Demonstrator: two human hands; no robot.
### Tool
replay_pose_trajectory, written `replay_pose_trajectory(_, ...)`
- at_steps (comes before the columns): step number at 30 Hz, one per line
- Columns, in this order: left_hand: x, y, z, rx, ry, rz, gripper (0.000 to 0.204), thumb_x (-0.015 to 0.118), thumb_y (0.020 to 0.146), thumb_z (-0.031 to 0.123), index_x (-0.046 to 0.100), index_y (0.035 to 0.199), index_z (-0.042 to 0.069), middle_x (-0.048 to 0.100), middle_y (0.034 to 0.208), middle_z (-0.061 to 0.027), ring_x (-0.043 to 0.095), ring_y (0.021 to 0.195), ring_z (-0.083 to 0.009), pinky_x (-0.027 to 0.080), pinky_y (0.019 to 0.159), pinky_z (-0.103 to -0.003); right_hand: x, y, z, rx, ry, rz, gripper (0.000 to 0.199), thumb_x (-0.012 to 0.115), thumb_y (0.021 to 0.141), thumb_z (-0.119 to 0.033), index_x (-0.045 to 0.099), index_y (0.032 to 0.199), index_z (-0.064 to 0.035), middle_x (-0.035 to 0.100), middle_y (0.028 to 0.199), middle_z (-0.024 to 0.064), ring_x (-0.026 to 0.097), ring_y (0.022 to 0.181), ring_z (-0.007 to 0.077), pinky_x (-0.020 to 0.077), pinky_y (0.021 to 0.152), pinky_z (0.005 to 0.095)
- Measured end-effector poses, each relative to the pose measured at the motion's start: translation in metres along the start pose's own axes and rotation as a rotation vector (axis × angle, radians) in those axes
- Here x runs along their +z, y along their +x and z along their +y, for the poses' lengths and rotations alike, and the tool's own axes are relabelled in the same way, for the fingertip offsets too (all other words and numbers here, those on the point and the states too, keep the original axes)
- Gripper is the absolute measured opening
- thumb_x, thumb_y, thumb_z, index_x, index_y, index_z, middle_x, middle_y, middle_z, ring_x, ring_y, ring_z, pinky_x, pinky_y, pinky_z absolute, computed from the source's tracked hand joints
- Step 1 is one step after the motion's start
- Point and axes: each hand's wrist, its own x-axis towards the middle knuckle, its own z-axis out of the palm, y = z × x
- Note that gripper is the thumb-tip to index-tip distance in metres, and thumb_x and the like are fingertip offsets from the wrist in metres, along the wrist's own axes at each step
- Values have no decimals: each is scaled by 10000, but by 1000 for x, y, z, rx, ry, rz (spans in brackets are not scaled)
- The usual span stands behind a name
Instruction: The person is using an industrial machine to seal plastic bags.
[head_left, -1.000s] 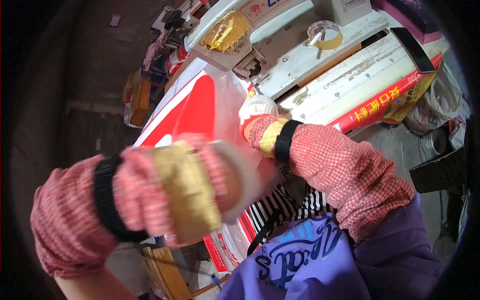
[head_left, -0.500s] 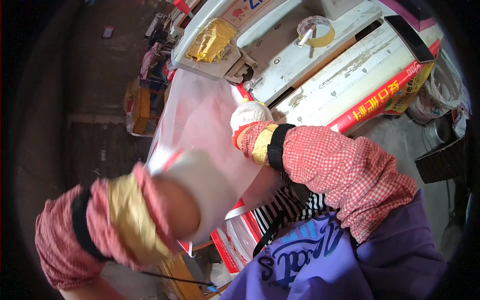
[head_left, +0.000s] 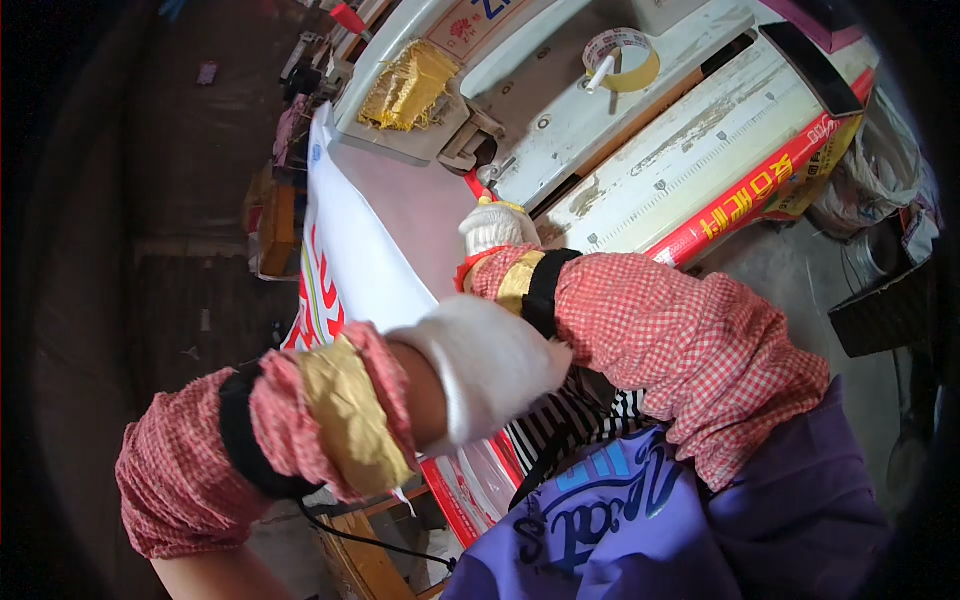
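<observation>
1. Well, the right hand, in a white glove, sits just on the near side of the sewing machine, close to its needle end; its fingers are mostly hidden, so I can't tell whether it grips anything.
2. The left hand, gloved too and slightly blurred, is farther from the sewing machine, nearer the person's body; whether it is clenched or holding something, I can't make out.
3. A white sheet with red print lies to the left of the sewing machine's needle end, on the near side. Beside it, a pinkish panel reaches up to the machine's head; I can't see whether they are one piece.
4. A red strip shows right at the sewing machine's needle end.
5. On the sewing machine itself, a yellow woven patch covers part of the head, and a roll of tape rests on the bed with a white stick at it.
6. Right of the sewing machine's needle end runs the scuffed tabletop, carrying a flat black slab.
</observation>
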Motion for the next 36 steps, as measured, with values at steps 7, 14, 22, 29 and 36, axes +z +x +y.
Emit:
replay_pose_trajectory(7, 0, -29, -126, -34, 259, 414, 302, 675, 622, 158, 644, 920, 118, 607, 749, -62, 562, 800, -239, 459, 720, -351, -19, 21, -31, -2, 98, -59, 107, 609, 719, -223, 665, 684, -139, 614, 633, 52, 602, 607, 211, 486, 529, 360)
replay_pose_trajectory(14, 52, -6, -19, 146, 137, 256, 155, 621, 635, 212, 629, 748, 108, 595, 715, -58, 571, 683, -212, 471, 603, -341, 32, 25, -10, 113, -153, 492, 143, 469, 801, -119, 591, 786, -46, 550, 567, 84, 568, 492, 251, 449, 431, 368)
replay_pose_trajectory(22, 50, 30, -54, 2, 68, 507, 75, 596, 641, 152, 629, 628, 86, 591, 613, -110, 600, 596, -271, 489, 543, -349, -8, 64, -3, 52, 205, -61, 280, 481, 794, -207, 571, 1005, -46, 605, 926, 199, 579, 860, 367, 434, 771, 484)
replay_pose_trajectory(29, 82, 70, -180, -572, -163, 698, 131, 567, 700, 120, 635, 794, 60, 621, 739, -152, 611, 733, -295, 485, 657, -370, 4, 60, -4, 159, 1429, -360, 365, 498, 839, -123, 420, 1190, -59, 583, 886, 52, 583, 712, 158, 494, 612, 304)
replay_pose_trajectory(36, 121, -6, -151, -587, -12, 536, 203, 516, 719, 52, 613, 888, 111, 621, 826, -89, 593, 859, -260, 491, 675, -362, 17, 75, -43, -310, 65, 126, 582, 607, 717, -265, 420, 1206, -11, 460, 1202, 187, 446, 1094, 337, 371, 908, 381)
